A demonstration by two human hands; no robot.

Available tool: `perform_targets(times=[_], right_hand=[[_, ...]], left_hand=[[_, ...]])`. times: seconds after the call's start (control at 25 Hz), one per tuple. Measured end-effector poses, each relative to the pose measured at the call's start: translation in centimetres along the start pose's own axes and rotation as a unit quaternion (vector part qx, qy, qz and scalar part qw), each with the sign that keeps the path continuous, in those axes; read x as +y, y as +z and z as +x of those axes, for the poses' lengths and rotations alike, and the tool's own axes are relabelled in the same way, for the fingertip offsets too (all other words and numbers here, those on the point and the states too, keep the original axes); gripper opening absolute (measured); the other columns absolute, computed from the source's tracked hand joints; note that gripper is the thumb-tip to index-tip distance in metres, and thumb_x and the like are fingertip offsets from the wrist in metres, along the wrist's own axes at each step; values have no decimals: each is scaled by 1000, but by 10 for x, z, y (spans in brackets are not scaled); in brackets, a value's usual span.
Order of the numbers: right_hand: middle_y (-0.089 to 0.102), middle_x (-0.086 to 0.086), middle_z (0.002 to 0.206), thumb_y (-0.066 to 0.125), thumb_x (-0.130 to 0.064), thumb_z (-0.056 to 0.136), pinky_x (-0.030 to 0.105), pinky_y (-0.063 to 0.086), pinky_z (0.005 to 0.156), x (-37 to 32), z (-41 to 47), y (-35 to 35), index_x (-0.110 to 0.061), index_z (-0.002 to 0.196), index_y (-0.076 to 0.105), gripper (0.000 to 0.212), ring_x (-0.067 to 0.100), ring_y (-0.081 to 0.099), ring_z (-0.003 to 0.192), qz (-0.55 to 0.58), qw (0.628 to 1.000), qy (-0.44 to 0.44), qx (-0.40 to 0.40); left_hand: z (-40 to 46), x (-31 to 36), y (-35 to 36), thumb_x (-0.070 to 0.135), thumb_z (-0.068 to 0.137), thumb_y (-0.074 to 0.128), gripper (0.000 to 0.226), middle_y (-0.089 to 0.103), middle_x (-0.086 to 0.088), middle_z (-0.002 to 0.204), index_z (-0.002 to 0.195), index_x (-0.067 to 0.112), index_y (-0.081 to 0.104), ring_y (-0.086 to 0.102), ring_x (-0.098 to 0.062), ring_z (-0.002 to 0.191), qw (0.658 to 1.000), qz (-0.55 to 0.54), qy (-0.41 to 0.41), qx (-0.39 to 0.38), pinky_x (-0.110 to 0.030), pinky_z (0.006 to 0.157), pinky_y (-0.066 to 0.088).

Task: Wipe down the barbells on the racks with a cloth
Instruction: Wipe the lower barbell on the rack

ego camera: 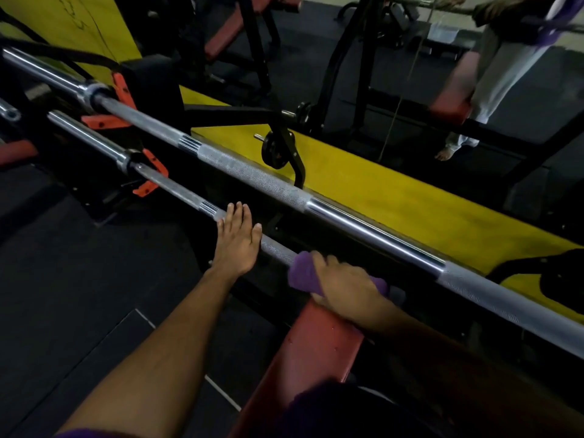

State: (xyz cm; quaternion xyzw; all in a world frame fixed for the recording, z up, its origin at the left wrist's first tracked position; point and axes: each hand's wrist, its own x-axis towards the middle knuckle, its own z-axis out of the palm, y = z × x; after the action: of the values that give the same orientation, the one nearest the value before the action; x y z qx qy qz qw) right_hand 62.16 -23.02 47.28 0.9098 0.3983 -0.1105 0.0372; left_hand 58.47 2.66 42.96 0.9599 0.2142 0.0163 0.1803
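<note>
Two hands, left hand (235, 241) flat on lower barbell (177, 188), right hand (343, 284) gripping purple cloth (300, 273)

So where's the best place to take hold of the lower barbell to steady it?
Grip the lower barbell from above on its bare knurled stretch between the left hand and the purple cloth: the shaft lies horizontal, open on top, and knurling aids grip.
</note>
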Motion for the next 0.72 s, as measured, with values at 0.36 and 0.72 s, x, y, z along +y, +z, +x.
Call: perform_targets(times=[0.36,0.72], right_hand=[[59,12,127,65,-46,86,41,54,81,2,9,4,-13,146,25,79,34,68,103,26,999,-24,-5],[53,6,134,61,-51,87,37,51,86,48,-47,13,-18,158,13,92,26,64,112,27,999,-2,-28]], left_hand=[[1,3,0,36,110,21,61,-1,-12,169,160,5,6,-13,-24,155,1000,-7,-1,-1,-46,122,-12],[0,7,-2,36,110,22,62,-3,-12,169,160,4,5,-15,-24,155,1000,-11,-19,-16,-44,122,-13]])
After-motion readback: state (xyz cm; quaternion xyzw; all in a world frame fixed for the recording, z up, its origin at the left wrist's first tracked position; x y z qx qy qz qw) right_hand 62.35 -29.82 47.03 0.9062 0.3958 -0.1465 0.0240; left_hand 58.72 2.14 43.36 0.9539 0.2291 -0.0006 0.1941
